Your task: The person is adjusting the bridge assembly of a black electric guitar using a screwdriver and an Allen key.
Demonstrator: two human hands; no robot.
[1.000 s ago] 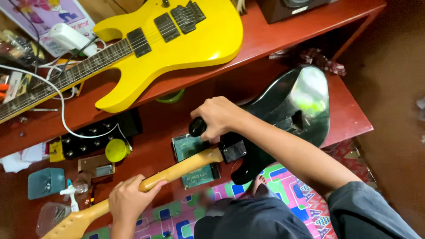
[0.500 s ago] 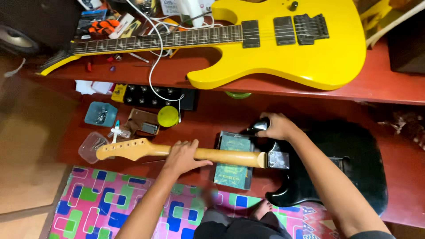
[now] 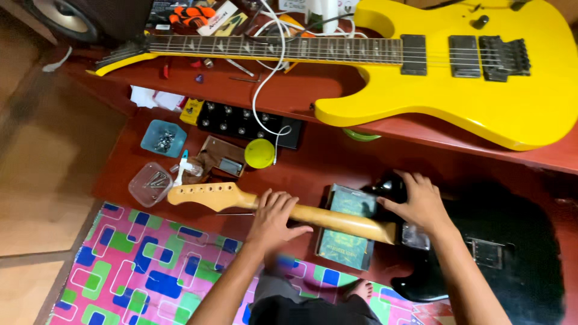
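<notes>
While the guitar neck (image 3: 283,207) lies crosswise along the lower shelf (image 3: 313,168), the left hand (image 3: 274,219) rests mid-neck, fingers loosely spread, and the right hand (image 3: 418,201) presses open-fingered on the black guitar body (image 3: 512,253) at the heel.

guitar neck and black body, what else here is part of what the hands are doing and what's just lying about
In hand:
- left hand resting on the bare wooden guitar neck
- right hand on the black guitar body at the neck joint

Lying about:
- yellow guitar on the upper shelf
- blue tray of screws
- clear tub of screws
- round yellow lid
- green book under the neck
</notes>
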